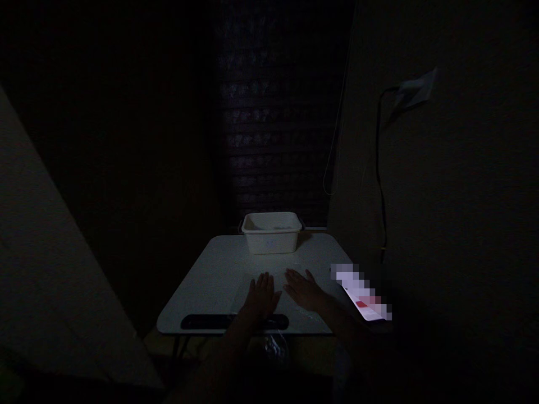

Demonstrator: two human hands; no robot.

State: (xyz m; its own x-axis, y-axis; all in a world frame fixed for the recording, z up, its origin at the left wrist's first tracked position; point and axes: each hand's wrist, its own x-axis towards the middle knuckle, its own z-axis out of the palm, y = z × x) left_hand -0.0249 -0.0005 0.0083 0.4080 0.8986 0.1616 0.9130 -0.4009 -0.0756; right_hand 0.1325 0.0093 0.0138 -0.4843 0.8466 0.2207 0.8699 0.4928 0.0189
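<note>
Both my hands lie palm down over the white folding table (202,269) in a dim room. My left hand (261,296) is flat with its fingers stretched forward, and my right hand (304,289) has its fingers spread and angled to the left. Under and around them is a thin clear plastic sheet or bag (241,289), whose edges are hard to make out. Part of it seems to hang over the front edge as crumpled shiny plastic (275,348). Neither hand is closed on anything.
A white plastic tub (272,242) stands at the table's back, its contents unclear. A dark slot (202,321) runs along the front edge. To the right glows a screen (366,303), partly pixelated. A cable (381,185) hangs from a wall outlet (415,91).
</note>
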